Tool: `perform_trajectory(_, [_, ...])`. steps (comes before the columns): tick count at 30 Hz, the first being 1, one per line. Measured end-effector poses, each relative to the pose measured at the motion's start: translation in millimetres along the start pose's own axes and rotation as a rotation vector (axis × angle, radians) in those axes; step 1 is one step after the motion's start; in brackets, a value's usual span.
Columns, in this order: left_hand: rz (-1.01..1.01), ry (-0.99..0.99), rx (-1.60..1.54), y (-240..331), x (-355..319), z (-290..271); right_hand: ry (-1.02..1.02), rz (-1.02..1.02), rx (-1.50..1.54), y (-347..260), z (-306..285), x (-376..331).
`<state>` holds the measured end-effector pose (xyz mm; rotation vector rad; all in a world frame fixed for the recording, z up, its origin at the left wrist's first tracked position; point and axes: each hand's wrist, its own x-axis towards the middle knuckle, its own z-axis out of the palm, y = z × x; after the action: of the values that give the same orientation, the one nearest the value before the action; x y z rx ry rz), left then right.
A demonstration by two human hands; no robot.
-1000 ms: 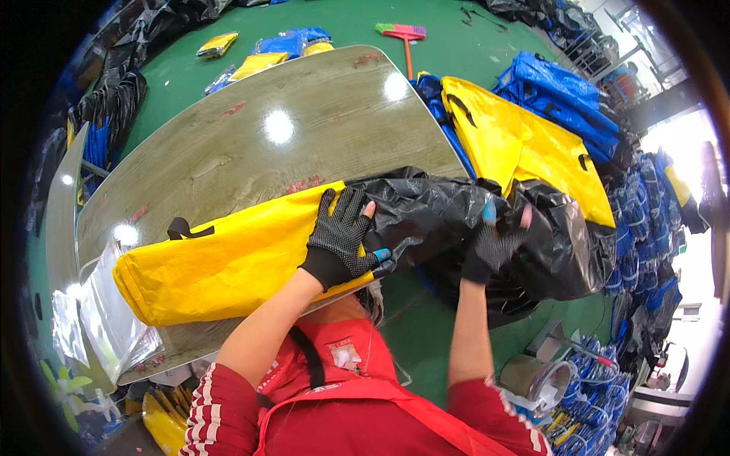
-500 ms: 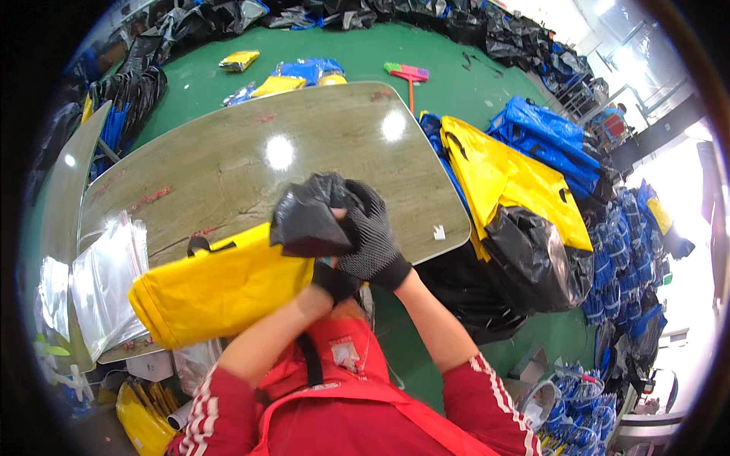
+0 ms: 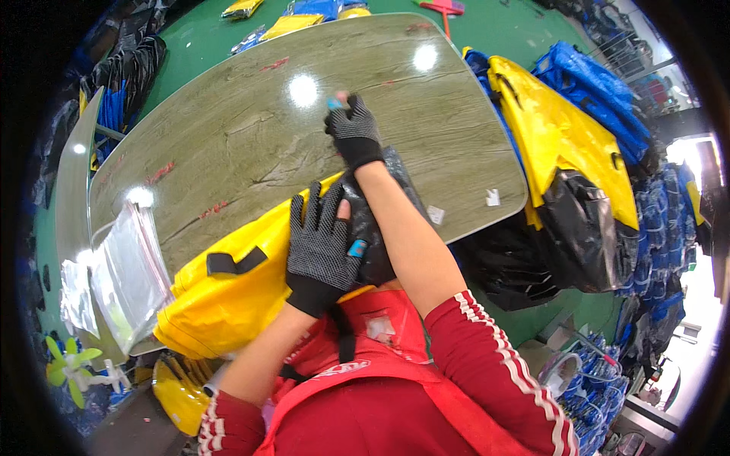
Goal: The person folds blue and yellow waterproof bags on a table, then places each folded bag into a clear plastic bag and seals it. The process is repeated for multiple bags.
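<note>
A yellow bag [image 3: 220,296] with a black end section [image 3: 370,228] lies across the near edge of the table, a black strap loop [image 3: 237,263] on its upper side. My left hand [image 3: 323,239], in a grey dotted glove, presses flat on the bag where yellow meets black, fingers spread. My right hand [image 3: 354,133], gloved alike, is raised over the table beyond the bag. Its fingers are loosely bent, and I see nothing held in them. Blue bands wrap a digit on each hand. My right forearm hides part of the black section.
Clear plastic sleeves [image 3: 129,273] lie at the wood-grain table's [image 3: 228,129] left end. Small white scraps [image 3: 493,197] sit near its right corner. Yellow and black bags [image 3: 566,144] are stacked beyond the right edge. Wrapped packs [image 3: 293,26] and a red-handled broom [image 3: 445,11] are on the floor behind.
My hands were together, gripping the bunched black end above the table. Now that end lies lower on the bag, my left hand is flat on it, and my right has moved away, farther out.
</note>
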<state>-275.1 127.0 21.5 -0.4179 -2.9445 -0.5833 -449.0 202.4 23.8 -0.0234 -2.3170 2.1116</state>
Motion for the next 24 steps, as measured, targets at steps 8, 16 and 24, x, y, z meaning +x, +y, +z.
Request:
perform_trajectory(8, [0.039,0.028,-0.169,-13,-3,15,-0.171,0.145,0.404,44,-17,16])
perform_trajectory(16, [0.053,-0.042,-0.463,-63,-27,-28,-0.377,-0.526,-0.636,-1,-21,-145])
perform_trajectory(24, [-0.275,-0.008,0.307,-198,-150,-79,-0.537,-0.510,-1.263,-6,55,-175])
